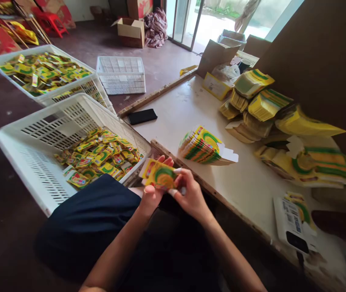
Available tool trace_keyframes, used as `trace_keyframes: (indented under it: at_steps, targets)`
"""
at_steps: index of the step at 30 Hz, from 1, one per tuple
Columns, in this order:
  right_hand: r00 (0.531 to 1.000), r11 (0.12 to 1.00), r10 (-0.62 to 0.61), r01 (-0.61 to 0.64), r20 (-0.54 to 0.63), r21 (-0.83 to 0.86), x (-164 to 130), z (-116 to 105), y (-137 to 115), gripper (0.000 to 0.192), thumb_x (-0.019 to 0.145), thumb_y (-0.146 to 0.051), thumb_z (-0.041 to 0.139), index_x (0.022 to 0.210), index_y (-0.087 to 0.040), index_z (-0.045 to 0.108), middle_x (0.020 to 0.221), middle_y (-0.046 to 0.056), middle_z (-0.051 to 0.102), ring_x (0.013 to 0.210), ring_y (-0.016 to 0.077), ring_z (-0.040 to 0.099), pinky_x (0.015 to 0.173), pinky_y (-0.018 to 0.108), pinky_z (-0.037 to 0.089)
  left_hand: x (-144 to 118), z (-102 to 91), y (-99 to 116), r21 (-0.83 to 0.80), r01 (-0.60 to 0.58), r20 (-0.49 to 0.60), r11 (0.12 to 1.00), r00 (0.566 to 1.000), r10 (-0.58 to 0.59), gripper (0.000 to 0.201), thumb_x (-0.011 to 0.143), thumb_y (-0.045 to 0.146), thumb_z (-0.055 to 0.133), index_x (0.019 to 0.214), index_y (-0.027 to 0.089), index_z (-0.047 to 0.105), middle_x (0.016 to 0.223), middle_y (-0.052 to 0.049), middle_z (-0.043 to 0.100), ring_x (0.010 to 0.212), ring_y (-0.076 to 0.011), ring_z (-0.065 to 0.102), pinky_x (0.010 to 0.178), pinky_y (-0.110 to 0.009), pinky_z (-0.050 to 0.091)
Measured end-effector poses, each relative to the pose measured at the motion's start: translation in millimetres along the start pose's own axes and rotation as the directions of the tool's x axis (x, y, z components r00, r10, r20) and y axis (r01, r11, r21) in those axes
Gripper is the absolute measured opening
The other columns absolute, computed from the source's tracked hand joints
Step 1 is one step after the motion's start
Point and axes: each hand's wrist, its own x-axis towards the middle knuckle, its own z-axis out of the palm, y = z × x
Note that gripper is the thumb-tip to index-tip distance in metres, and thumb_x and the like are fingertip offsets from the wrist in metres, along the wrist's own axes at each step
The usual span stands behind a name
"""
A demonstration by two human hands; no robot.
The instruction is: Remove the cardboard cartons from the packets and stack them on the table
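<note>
Cartons are what I am folding: my left hand (152, 194) and right hand (188, 196) pinch one yellow carton (158, 174) between them, above my lap at the counter (173, 121) edge. Left, the near crate (33, 154) holds a thin layer of finished cartons; the far crate (3, 61) looks full. Flat blanks (201, 146) wait fanned on the counter, with many more bundles (261, 103) to the right.
</note>
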Motion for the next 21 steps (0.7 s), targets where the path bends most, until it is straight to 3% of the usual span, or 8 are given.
trace_keyframes:
  at_steps: [3, 7, 10, 14, 18, 21]
  targets:
    - [0.992, 0.974, 0.031, -0.057, 0.12, 0.218, -16, 30, 2, 0.043, 0.076, -0.019, 0.06, 0.115, -0.026, 0.043, 0.08, -0.003, 0.054, 0.066, 0.0112, 0.054, 0.059, 0.022, 0.046, 0, 3.0, 4, -0.087, -0.053, -0.133, 0.995, 0.99, 0.041, 0.068, 0.051, 0.083, 0.065, 0.079, 0.021, 0.064, 0.072, 0.0, 0.06, 0.071, -0.0159, 0.059, 0.074, -0.029, 0.052]
    - [0.99, 0.978, 0.033, -0.061, 0.14, 0.2, -23, 42, 7, 0.05, 0.072, -0.027, 0.071, 0.118, -0.023, 0.05, 0.091, 0.002, 0.06, 0.073, 0.0139, 0.055, 0.065, 0.026, 0.048, 0, -3.8, 3, -0.077, -0.095, -0.256, 0.992, 0.964, 0.073, 0.064, 0.05, 0.08, 0.069, 0.067, 0.02, 0.056, 0.06, 0.005, 0.048, 0.055, -0.0091, 0.047, 0.06, -0.022, 0.048]
    - [0.99, 0.974, 0.115, -0.128, 0.08, 0.188, -21, 35, 10, 0.041, 0.072, -0.026, 0.071, 0.11, -0.023, 0.056, 0.084, 0.0, 0.062, 0.066, 0.0132, 0.053, 0.063, 0.026, 0.047, -3, -6.5, -1, 0.028, -0.005, -0.218, 1.0, 0.976, 0.011, 0.069, 0.048, 0.083, 0.066, 0.079, 0.022, 0.062, 0.072, 0.003, 0.056, 0.068, -0.0124, 0.055, 0.07, -0.025, 0.05]
    - [0.971, 0.905, 0.236, -0.232, 0.033, 0.355, -14, 15, 11, 0.034, 0.07, -0.03, 0.074, 0.101, -0.024, 0.062, 0.075, -0.002, 0.065, 0.066, 0.0141, 0.058, 0.065, 0.027, 0.049, -5, -3.3, -2, 0.133, 0.092, -0.06, 0.987, 0.995, -0.085, 0.076, 0.05, 0.082, 0.066, 0.094, 0.021, 0.067, 0.09, -0.004, 0.067, 0.089, -0.0201, 0.062, 0.081, -0.031, 0.051]
    - [0.947, 0.804, 0.319, -0.288, 0.031, 0.521, -12, -2, 7, 0.025, 0.064, -0.034, 0.079, 0.085, -0.023, 0.069, 0.074, -0.001, 0.069, 0.068, 0.0154, 0.062, 0.066, 0.028, 0.052, -1, -2.3, -3, 0.148, 0.073, -0.111, 0.986, 0.992, -0.057, 0.045, 0.053, 0.054, 0.084, 0.08, 0.02, 0.072, 0.076, 0.0, 0.07, 0.069, -0.0128, 0.063, 0.068, -0.024, 0.051]
    - [0.926, 0.746, 0.377, -0.313, 0.014, 0.587, -13, -5, 6, 0.02, 0.062, -0.035, 0.081, 0.072, -0.022, 0.069, 0.067, -0.002, 0.069, 0.063, 0.0139, 0.062, 0.064, 0.027, 0.052, -1, -3.8, -4, 0.178, 0.063, -0.164, 0.982, 0.986, -0.034, 0.037, 0.048, 0.047, 0.088, 0.067, 0.019, 0.072, 0.065, 0.001, 0.07, 0.057, -0.0108, 0.06, 0.06, -0.022, 0.05]
